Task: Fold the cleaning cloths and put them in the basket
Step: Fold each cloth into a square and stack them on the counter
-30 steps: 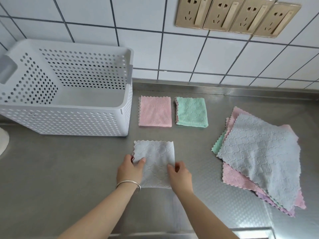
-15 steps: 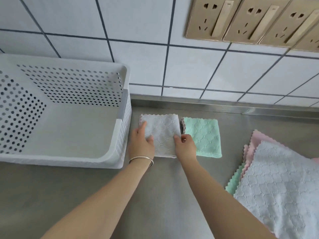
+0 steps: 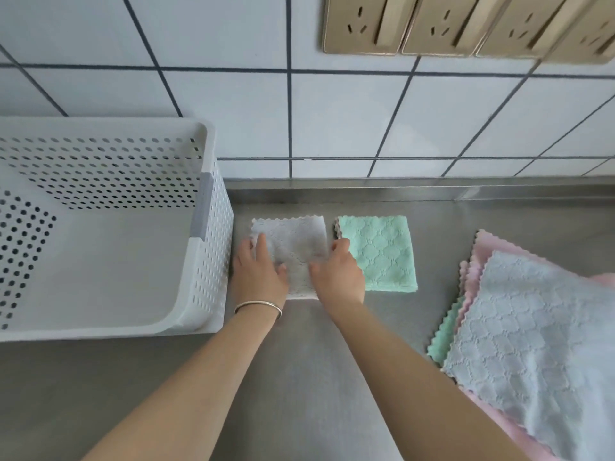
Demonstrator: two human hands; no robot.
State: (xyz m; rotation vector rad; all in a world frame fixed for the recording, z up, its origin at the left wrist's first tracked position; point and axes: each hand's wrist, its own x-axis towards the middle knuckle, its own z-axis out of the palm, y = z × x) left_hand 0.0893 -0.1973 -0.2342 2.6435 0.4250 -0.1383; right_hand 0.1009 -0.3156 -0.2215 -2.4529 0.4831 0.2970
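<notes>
A folded grey cloth lies on the steel counter, just right of the white perforated basket. It covers the spot where a folded pink cloth lay, and the pink one is hidden. My left hand presses the grey cloth's left side with straight fingers. My right hand grips its right edge, thumb on top and fingers curled at the edge. A folded green cloth lies right beside it. The basket holds nothing that I can see.
A loose pile of unfolded cloths, grey on top with pink and green edges showing, lies at the right. The tiled wall with a row of gold sockets rises right behind the counter.
Both hands carried the folded grey cloth from the counter's front to the back and set it on the folded pink cloth. The view has moved closer to the wall.
</notes>
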